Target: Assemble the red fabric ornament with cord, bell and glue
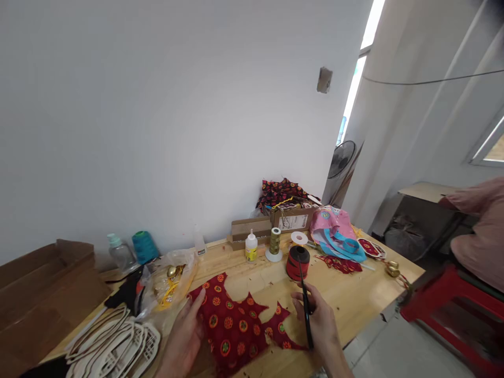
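My left hand grips the left edge of a dark red patterned fabric piece, thumb on top. The cloth has curved cut-outs along its far edge and round orange and green motifs. My right hand holds black-handled scissors, blades pointing away from me and up toward a red and black spool. A smaller pointed scrap of the same cloth lies between the main piece and my right hand; whether the two are joined I cannot tell.
Behind stand a glue bottle, an olive thread spool and a cardboard box heaped with cloth. Pink and blue fabric lies right. White frames and a large carton are left. A person sits at right on a red stool.
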Motion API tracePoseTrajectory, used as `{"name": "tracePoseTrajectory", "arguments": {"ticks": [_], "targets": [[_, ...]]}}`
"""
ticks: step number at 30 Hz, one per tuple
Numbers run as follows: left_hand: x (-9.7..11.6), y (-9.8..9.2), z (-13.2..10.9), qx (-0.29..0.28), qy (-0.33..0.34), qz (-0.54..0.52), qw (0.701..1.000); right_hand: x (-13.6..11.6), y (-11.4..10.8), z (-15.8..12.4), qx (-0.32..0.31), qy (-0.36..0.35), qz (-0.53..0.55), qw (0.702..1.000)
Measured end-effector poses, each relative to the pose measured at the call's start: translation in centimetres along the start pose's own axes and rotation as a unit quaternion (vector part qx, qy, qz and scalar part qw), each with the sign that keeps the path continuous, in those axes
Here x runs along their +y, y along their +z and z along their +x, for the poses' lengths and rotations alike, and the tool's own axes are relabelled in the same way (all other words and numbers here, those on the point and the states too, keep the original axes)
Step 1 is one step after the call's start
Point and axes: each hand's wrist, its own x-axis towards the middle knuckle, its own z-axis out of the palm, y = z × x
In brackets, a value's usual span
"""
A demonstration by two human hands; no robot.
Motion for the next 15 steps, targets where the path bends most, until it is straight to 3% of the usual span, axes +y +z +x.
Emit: {"name": "tracePoseTrajectory", "arguments": {"ticks": [6, 9, 12, 13, 15], "targets": [[0.2, -2.7, 0.8, 0.075, -0.012, 0.050, 0.996, 0.3, -0.3, -0.3, -0.042, -0.015, -0.073, 0.996], [-0.5, -4.5, 0.2, 0.083, 0.057, 0.175, 0.979, -0.3, -0.4, -0.8, -0.060, -0.024, -0.089, 0.994], [-1.8, -6.2, -1.0, 0.051, 0.204, 0.347, 0.914, -1.4, -0.1, -1.8, -0.106, -0.038, -0.131, 0.985], [-2.3, -6.6, -1.4, 0.017, 0.241, 0.404, 0.882, -1.8, 0.1, -2.2, -0.127, -0.045, -0.160, 0.978], [-3.3, -7.2, -1.9, -0.115, 0.260, 0.506, 0.815, -2.5, 0.4, -2.9, -0.173, -0.074, -0.235, 0.954]]}}
